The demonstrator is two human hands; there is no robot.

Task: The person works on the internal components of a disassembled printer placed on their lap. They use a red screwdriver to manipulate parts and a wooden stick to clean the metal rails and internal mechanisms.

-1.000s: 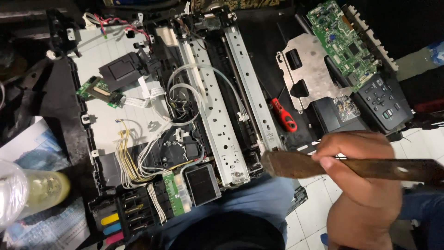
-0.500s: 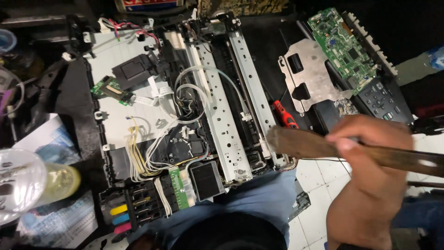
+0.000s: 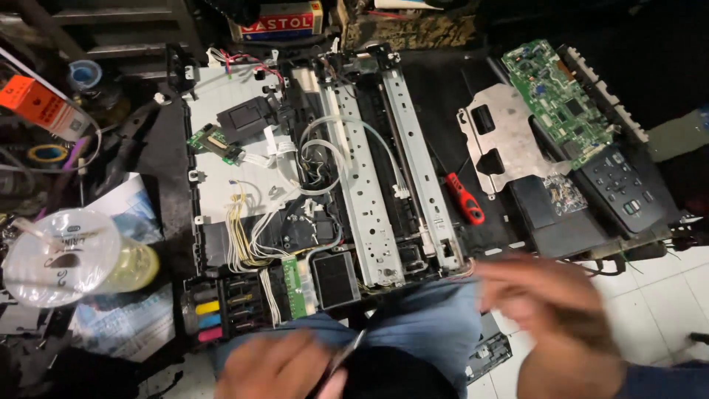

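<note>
Both hands blurred low over the knees: the left hand (image 3: 277,367) pinches a thin metal tool (image 3: 346,353), the right hand (image 3: 546,303) too smeared to read its fingers, just beside the opened printer (image 3: 317,185).

Opened printer (image 3: 325,192) lies across the person's lap. Left hand (image 3: 277,367) holds a thin tool (image 3: 347,353); right hand (image 3: 546,303) blurred, beside the red screwdriver (image 3: 464,198).

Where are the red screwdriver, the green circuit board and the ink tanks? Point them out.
red screwdriver (image 3: 465,199), head view, on its handle.
green circuit board (image 3: 555,100), head view, on its middle.
ink tanks (image 3: 208,319), head view, on the coloured front.
</note>
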